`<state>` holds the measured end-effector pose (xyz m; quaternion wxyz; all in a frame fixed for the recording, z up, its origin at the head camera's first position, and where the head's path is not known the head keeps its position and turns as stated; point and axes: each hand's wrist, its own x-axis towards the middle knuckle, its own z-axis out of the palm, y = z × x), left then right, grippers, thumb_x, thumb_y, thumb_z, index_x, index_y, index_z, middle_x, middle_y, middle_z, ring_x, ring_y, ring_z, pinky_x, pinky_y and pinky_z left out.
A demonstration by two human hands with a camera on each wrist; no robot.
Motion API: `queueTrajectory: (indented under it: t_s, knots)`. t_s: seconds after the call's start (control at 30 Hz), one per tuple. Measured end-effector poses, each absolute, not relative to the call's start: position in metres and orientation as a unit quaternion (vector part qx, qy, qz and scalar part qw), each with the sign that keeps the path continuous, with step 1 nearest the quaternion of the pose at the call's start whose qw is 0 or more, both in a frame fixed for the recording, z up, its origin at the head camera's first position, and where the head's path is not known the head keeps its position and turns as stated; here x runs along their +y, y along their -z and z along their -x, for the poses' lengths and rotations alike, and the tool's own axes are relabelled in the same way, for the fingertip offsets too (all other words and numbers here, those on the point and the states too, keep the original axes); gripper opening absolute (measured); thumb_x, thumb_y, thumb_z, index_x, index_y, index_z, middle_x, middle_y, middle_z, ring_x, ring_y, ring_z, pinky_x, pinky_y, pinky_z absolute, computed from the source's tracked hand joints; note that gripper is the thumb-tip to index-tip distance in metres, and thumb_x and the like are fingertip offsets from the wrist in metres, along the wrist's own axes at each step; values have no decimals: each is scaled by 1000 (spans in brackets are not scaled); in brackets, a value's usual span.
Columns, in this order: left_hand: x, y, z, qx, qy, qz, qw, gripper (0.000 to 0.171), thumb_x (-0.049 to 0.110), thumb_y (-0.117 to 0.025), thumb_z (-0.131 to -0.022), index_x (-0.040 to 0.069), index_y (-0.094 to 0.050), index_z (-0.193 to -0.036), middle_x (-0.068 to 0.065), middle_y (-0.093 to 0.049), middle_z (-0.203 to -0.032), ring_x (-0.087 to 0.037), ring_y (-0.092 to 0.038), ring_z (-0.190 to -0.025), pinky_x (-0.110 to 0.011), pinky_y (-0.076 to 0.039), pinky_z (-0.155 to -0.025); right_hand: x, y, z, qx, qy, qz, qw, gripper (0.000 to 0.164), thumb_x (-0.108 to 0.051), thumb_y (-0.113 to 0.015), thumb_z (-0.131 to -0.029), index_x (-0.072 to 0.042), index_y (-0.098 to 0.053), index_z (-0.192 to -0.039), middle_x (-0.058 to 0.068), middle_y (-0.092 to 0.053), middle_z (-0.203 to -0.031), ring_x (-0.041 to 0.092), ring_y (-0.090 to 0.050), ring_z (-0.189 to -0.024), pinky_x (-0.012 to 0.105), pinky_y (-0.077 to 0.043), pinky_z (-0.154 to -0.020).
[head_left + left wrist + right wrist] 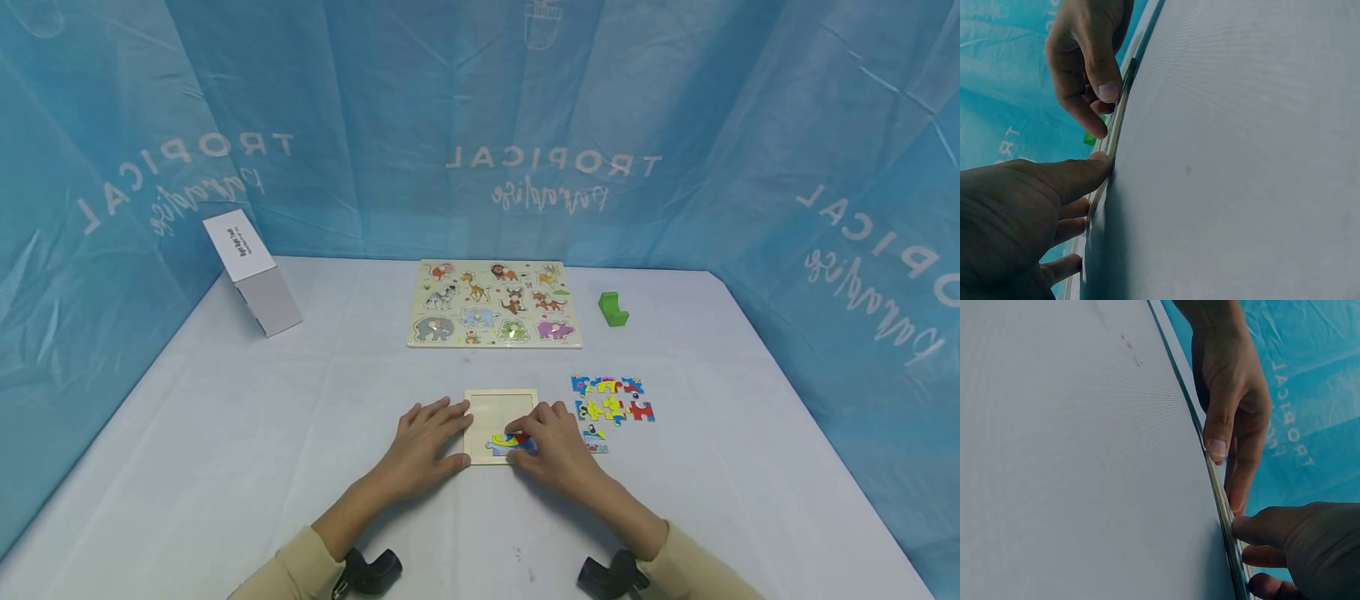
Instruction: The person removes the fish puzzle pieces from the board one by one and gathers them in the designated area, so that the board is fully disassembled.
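Note:
A small wooden puzzle tray (491, 408) lies flat near the front of the table, with joined yellow, red and blue jigsaw pieces (498, 445) along its bottom right. My left hand (426, 443) rests at the tray's left side, fingers extended, fingertips and thumb touching its edge. Over the tray's lower right, my right hand (558, 450) pinches a puzzle piece (522, 439) between thumb and bent fingers; the hand partly covers it. In the right wrist view the tray's edge (1219, 500) shows side-on, so the pieces are hidden there.
Several loose jigsaw pieces (611, 400) lie right of the tray. Behind is an animal puzzle board (491, 321), with a green block (613, 309) to its right. A white-grey box (255, 275) stands at the back left. Blue curtains (480, 100) border the table.

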<state>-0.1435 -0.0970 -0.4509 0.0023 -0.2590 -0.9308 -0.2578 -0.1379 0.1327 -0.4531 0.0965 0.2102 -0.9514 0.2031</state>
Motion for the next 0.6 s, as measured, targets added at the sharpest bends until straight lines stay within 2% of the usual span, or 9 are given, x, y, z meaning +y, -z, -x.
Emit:
queueTrajectory:
  t_s: [0.6]
  knots:
    - [-97,451,144,-930,257,261,3,55,30,-71,-82,11,-55,-132,-5,-47,-145,-32,-35,-138,-61,-20,-110,131,453,134,-951,-209,-205,99,26,-25,-79,-73,-21,-70,-98,-1,-55,-90,14,-38,-84,32,-32,-76]
